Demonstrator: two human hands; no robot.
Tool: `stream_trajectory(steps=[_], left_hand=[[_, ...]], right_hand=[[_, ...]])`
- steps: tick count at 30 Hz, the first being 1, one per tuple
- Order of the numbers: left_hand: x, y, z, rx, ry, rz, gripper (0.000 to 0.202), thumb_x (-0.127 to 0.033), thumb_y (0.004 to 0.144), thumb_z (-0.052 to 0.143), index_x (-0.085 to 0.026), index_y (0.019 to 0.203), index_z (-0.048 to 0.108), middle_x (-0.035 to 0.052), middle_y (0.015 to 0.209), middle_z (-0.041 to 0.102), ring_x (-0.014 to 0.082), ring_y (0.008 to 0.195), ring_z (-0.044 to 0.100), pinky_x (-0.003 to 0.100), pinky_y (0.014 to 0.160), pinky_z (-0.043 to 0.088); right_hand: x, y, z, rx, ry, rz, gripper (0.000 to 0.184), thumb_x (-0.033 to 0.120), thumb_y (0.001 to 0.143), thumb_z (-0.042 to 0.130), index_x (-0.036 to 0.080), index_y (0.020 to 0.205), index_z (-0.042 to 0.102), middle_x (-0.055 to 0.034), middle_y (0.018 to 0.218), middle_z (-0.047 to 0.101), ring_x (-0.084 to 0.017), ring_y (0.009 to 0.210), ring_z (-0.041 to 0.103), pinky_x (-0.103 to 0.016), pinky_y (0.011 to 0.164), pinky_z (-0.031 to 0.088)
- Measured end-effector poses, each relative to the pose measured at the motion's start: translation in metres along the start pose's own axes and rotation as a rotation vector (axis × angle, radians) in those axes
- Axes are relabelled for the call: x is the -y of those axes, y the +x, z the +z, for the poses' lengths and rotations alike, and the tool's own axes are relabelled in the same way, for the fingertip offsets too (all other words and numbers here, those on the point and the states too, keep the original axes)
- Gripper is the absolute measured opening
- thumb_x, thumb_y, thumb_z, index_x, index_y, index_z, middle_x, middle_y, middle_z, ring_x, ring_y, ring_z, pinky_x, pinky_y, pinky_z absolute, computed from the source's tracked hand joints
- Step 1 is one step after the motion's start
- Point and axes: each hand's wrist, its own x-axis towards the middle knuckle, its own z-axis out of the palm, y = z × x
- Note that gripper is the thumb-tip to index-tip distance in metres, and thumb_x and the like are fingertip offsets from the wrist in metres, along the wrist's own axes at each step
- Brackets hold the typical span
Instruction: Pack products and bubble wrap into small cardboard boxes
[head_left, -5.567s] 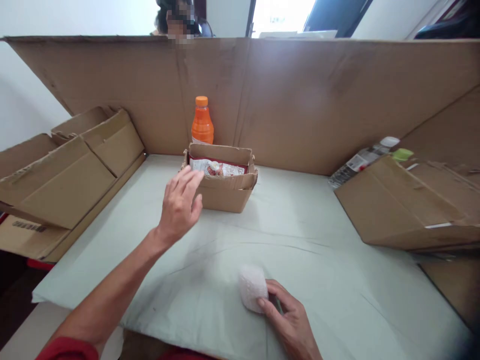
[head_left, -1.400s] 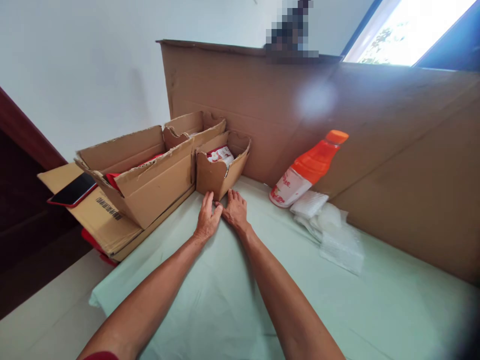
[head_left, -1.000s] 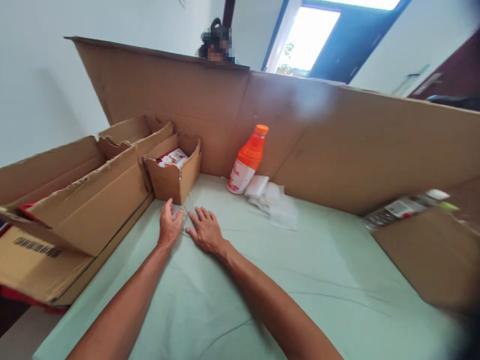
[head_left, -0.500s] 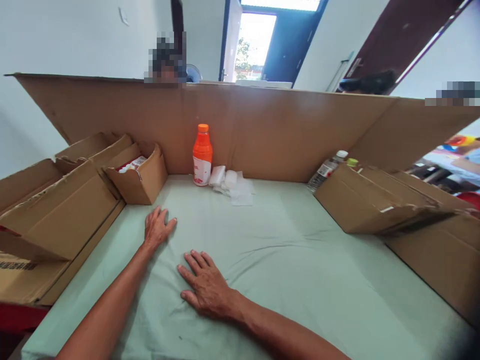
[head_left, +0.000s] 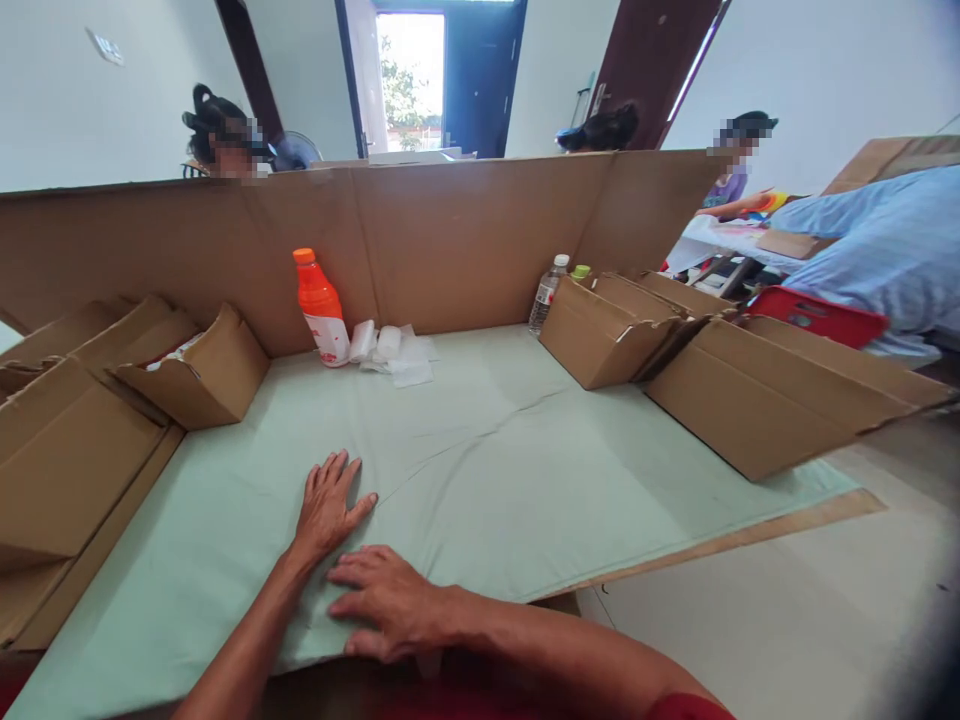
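Observation:
My left hand (head_left: 328, 504) lies flat on the pale green cloth (head_left: 487, 450), fingers spread, holding nothing. My right hand (head_left: 382, 598) rests palm down on the cloth near its front edge, just behind the left one, fingers stretched out and empty. An orange bottle (head_left: 319, 306) stands at the back against the cardboard wall (head_left: 450, 235), with white wrapped packets (head_left: 386, 350) beside it. A small open cardboard box (head_left: 202, 375) sits at the left, well beyond my hands.
Flattened and open cardboard boxes line the left side (head_left: 60, 450) and the right side (head_left: 757, 390). A clear water bottle (head_left: 546, 295) stands at the back right. People sit behind the wall and at the right (head_left: 862, 250). Bare floor lies to the right.
My view has swung to the right. Both hands have slid back toward me across the cloth, and the right hand now lies close behind the left.

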Motion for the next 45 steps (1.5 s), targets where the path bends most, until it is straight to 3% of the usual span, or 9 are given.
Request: stream_trajectory(steps=[3, 5, 9, 13, 16, 22, 27, 33, 45], left_hand=[[-0.013, -0.007, 0.001, 0.017, 0.039, 0.038, 0.059, -0.047, 0.09, 0.052, -0.016, 0.14, 0.057, 0.019, 0.154, 0.047, 0.0356, 0.145, 0.038, 0.055, 0.12, 0.024], [-0.02, -0.01, 0.001, 0.037, 0.061, 0.045, 0.061, -0.049, 0.091, 0.051, -0.014, 0.141, 0.056, 0.0202, 0.155, 0.045, 0.0366, 0.146, 0.037, 0.056, 0.12, 0.024], [-0.024, -0.011, 0.0, 0.074, 0.096, 0.043, 0.064, -0.051, 0.091, 0.05, -0.013, 0.143, 0.053, 0.0199, 0.156, 0.043, 0.0362, 0.148, 0.035, 0.056, 0.12, 0.024], [-0.021, -0.011, 0.001, 0.08, 0.117, 0.042, 0.063, -0.051, 0.092, 0.05, -0.015, 0.143, 0.054, 0.0177, 0.157, 0.043, 0.0342, 0.148, 0.035, 0.054, 0.12, 0.025], [-0.019, -0.012, 0.003, 0.065, 0.123, 0.053, 0.063, -0.051, 0.091, 0.051, -0.013, 0.142, 0.055, 0.0194, 0.156, 0.044, 0.0352, 0.147, 0.037, 0.055, 0.12, 0.025], [-0.02, -0.016, 0.006, 0.035, 0.095, 0.08, 0.063, -0.052, 0.091, 0.051, -0.013, 0.14, 0.057, 0.0197, 0.154, 0.046, 0.036, 0.145, 0.039, 0.055, 0.119, 0.027], [-0.03, -0.025, 0.007, 0.012, 0.067, 0.104, 0.06, -0.05, 0.09, 0.052, -0.014, 0.138, 0.058, 0.0192, 0.152, 0.049, 0.0356, 0.144, 0.041, 0.055, 0.118, 0.028], [-0.039, -0.03, 0.004, 0.022, 0.036, 0.109, 0.059, -0.048, 0.089, 0.055, -0.013, 0.137, 0.059, 0.0199, 0.152, 0.049, 0.0359, 0.143, 0.042, 0.056, 0.118, 0.027], [-0.04, -0.03, 0.001, 0.032, 0.004, 0.086, 0.059, -0.047, 0.088, 0.056, -0.014, 0.137, 0.06, 0.0188, 0.152, 0.049, 0.036, 0.144, 0.04, 0.056, 0.119, 0.027]], right_hand=[[-0.04, -0.009, -0.028, -0.133, -0.048, 0.295, 0.033, 0.037, 0.092, 0.063, 0.026, 0.123, 0.068, -0.0047, 0.137, 0.065, -0.017, 0.13, 0.055, -0.032, 0.11, 0.039], [-0.082, -0.012, -0.057, -0.236, -0.159, 0.551, 0.037, 0.033, 0.092, 0.06, 0.027, 0.129, 0.064, -0.0046, 0.142, 0.061, -0.018, 0.135, 0.051, -0.034, 0.112, 0.037], [-0.169, -0.031, -0.106, -0.351, -0.28, 0.852, 0.054, 0.036, 0.096, 0.053, 0.015, 0.145, 0.048, -0.0195, 0.156, 0.043, -0.03, 0.144, 0.038, -0.049, 0.112, 0.033], [-0.21, -0.077, -0.115, -0.339, -0.398, 1.016, 0.055, 0.043, 0.099, 0.048, 0.011, 0.143, 0.049, -0.0216, 0.155, 0.043, -0.033, 0.144, 0.036, -0.049, 0.115, 0.026], [-0.205, -0.122, -0.111, -0.296, -0.485, 1.106, 0.057, 0.049, 0.1, 0.042, 0.013, 0.145, 0.048, -0.019, 0.157, 0.041, -0.032, 0.145, 0.033, -0.049, 0.117, 0.022], [-0.167, -0.218, -0.116, -0.284, -0.651, 1.336, 0.057, 0.049, 0.102, 0.036, 0.013, 0.144, 0.048, -0.0206, 0.154, 0.044, -0.033, 0.143, 0.037, -0.049, 0.112, 0.027], [-0.137, -0.272, -0.114, -0.286, -0.733, 1.462, 0.057, 0.048, 0.103, 0.033, 0.01, 0.143, 0.05, -0.0209, 0.151, 0.048, -0.032, 0.139, 0.041, -0.047, 0.109, 0.031], [-0.12, -0.296, -0.107, -0.294, -0.772, 1.526, 0.058, 0.047, 0.103, 0.032, 0.01, 0.143, 0.05, -0.0209, 0.148, 0.05, -0.033, 0.138, 0.043, -0.049, 0.109, 0.032], [-0.119, -0.311, -0.099, -0.32, -0.787, 1.53, 0.057, 0.046, 0.103, 0.027, 0.011, 0.14, 0.053, -0.0194, 0.148, 0.051, -0.03, 0.139, 0.044, -0.045, 0.111, 0.033]])
